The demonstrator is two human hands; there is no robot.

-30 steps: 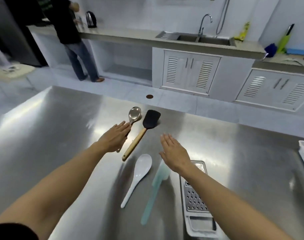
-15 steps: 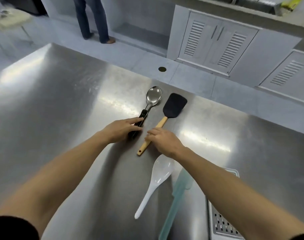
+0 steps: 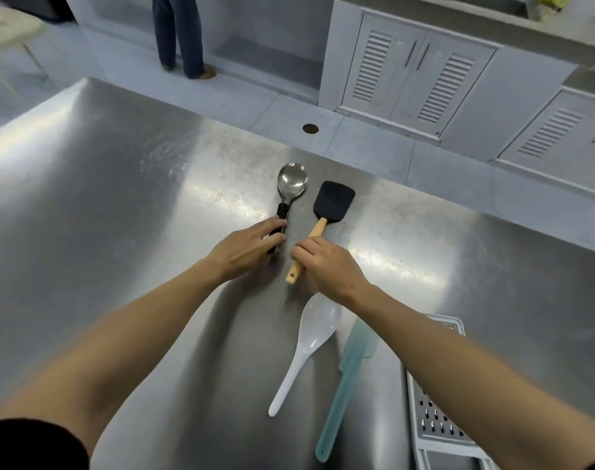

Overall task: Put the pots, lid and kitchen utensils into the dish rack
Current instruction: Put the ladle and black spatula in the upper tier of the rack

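Note:
A steel serving spoon (image 3: 292,180) with a black handle lies on the steel table (image 3: 102,205); my left hand (image 3: 247,247) is closed around that handle. Right of it lies a black spatula (image 3: 333,200) with a wooden handle, and my right hand (image 3: 326,268) grips the handle near its lower end. Both utensils still rest on the table. Nearer to me lie a white plastic spoon (image 3: 314,329), a teal silicone spatula (image 3: 348,371) and a flat grater (image 3: 435,412), partly hidden under my right forearm. No dish rack, pot or lid is in view.
Beyond the table's far edge is a tiled floor with a round drain (image 3: 310,128). White louvred cabinets (image 3: 421,76) stand at the back right. A person's legs (image 3: 179,35) stand at the back counter on the left.
Both hands went from hovering open over the utensils to closing on the two handles. My view tilted down and moved closer to the table.

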